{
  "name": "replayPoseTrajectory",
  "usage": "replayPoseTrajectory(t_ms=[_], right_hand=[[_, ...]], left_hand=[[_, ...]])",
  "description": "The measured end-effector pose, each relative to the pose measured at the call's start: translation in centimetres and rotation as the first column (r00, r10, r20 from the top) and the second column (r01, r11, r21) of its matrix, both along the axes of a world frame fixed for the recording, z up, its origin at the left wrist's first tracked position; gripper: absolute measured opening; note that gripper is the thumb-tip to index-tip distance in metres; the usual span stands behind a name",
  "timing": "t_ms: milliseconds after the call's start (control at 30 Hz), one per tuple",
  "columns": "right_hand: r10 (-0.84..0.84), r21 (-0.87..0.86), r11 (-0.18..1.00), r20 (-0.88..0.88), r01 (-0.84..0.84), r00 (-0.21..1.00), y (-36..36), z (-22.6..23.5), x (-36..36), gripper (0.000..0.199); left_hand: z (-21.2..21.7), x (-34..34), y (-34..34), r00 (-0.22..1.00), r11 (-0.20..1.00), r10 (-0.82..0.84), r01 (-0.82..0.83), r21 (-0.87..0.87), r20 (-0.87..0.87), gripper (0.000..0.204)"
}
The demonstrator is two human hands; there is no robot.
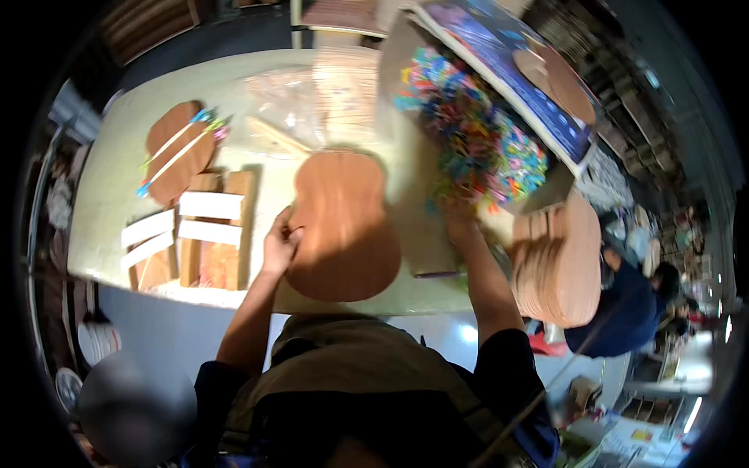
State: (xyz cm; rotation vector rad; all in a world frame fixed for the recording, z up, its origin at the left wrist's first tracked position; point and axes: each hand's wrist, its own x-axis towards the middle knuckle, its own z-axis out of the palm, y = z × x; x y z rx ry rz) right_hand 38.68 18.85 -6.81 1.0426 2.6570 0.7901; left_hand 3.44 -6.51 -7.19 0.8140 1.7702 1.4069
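A brown wooden ukulele-shaped plate [343,226] lies in front of me on the table, its narrower end pointing away. My left hand [281,243] grips its left edge, thumb over the top face and fingers at the rim. My right hand [463,222] is at the near end of a heap of small multicoloured pieces [488,148], too jumbled to name. Its fingers are blurred there, so their grip is hidden. To the left, a similar wooden plate [175,156] carries two pale strips with coloured bits at their ends.
Wooden blocks with white strips [211,230] stand at the table's left front. A stack of shaped plates [558,261] is at the right edge, and a pale stack of wood [346,93] at the back. Beyond the right side, a person in dark clothes [624,308] bends over.
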Motion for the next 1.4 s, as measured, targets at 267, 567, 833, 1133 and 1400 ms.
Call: replayPoseTrajectory(t_ms=[267, 567, 833, 1133, 1400], right_hand=[[-0.454, -0.616, 0.771, -0.354, 0.162, 0.818, -2.6, -1.0, -3.3, 0.046], [-0.232, -0.492, 0.871, -0.412, -0.001, 0.881, -5.0, 1.5, -5.8, 0.035], [-0.213, -0.676, 0.716, -0.449, -0.175, 0.868, -3.4, 0.4, -5.4, 0.024], [-0.469, -0.672, 0.733, -0.609, -0.102, 0.640, -5.4, -2.2, -5.3, 0.028], [-0.816, -0.804, 0.543, -0.573, -0.241, 0.074, -7.7, -0.4, -6.4, 0.019]], left_hand=[[2.9, -1.8, -7.5, 0.870, 0.872, 0.479, -0.457, 0.174, -0.114, 0.021], [-0.7, -11.2, -8.9, 0.439, 0.535, 0.621, -0.843, 0.058, 0.650, 0.010], [3.5, -9.5, -7.4, 0.329, 0.515, 0.624, -0.855, -0.057, 0.709, 0.011], [8.5, 1.1, 1.4, 0.629, 0.957, 0.204, 0.034, 0.288, -0.750, 0.007], [4.7, 5.1, 8.2, 0.595, 0.873, -0.052, 0.417, 0.253, -0.802, 0.010]])
